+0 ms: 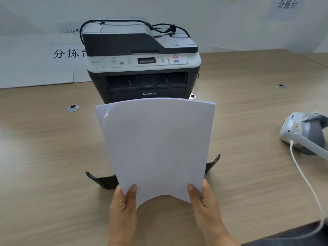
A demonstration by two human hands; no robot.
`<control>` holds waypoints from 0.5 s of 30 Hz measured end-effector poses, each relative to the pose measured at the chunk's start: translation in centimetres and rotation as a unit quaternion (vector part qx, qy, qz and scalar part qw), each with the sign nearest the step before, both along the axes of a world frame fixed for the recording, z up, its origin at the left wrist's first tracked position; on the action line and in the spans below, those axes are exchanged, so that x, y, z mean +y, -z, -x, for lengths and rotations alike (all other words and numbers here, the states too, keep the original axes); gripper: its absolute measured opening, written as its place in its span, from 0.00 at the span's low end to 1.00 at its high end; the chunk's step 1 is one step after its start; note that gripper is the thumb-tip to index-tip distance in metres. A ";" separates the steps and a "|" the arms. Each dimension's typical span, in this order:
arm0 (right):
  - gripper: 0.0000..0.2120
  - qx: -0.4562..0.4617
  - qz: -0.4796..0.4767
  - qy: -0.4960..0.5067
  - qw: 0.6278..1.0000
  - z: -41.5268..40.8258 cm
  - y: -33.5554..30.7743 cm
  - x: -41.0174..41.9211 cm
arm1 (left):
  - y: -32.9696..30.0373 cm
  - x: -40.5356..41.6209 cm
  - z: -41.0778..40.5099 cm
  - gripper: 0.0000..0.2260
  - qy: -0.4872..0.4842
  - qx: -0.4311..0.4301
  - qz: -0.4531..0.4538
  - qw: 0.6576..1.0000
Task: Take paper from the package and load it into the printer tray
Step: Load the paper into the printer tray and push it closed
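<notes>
Both hands working at bottom of frame: left hand (122,206) pinching near left corner of paper stack (156,144), thumb on top, fingers curled under; right hand (204,205) doing likewise at near right corner. Both closed on the stack, not spread.

Then by size:
- Wooden table (44,157) carrying everything.
- Printer (142,64) standing at far centre, grey and white, showing "lenovo" on dark front panel. Output slot looking empty. Small display and blue and red buttons sitting on control strip; their captions too small for reading.
- Paper stack hovering between printer and camera, bowing upward along its middle, far edge reaching just below the "lenovo" mark, one far-left corner curling.
- Printer tray (104,180) lying pulled out beneath the stack, only dark front corners peeking out either side; contents hidden by paper.
- White headset device (301,132) resting at right, white cable (305,178) trailing toward the near edge, small red-marked label unreadable.
- Black power cord (124,23) lying coiled on printer lid.
- Wall signs (69,54) reading "分拣台".
</notes>
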State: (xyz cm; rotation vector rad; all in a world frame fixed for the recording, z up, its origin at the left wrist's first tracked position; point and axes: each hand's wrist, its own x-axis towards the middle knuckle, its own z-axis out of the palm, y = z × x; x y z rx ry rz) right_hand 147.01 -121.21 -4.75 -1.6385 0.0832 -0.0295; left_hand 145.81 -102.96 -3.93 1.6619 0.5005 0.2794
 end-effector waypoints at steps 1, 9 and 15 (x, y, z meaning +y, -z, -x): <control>0.13 -0.001 0.003 -0.002 1.000 -0.1 -0.4 0.0 | -0.1 0.2 -0.1 0.10 0.002 0.005 -0.004 1.000; 0.10 -0.014 0.032 0.019 0.999 -2.4 -4.3 0.0 | -2.5 1.1 -1.1 0.06 0.002 0.012 -0.028 1.000; 0.10 -0.015 0.088 0.037 0.995 -5.1 -7.1 0.0 | -5.8 1.9 -3.0 0.10 -0.016 0.008 -0.070 0.997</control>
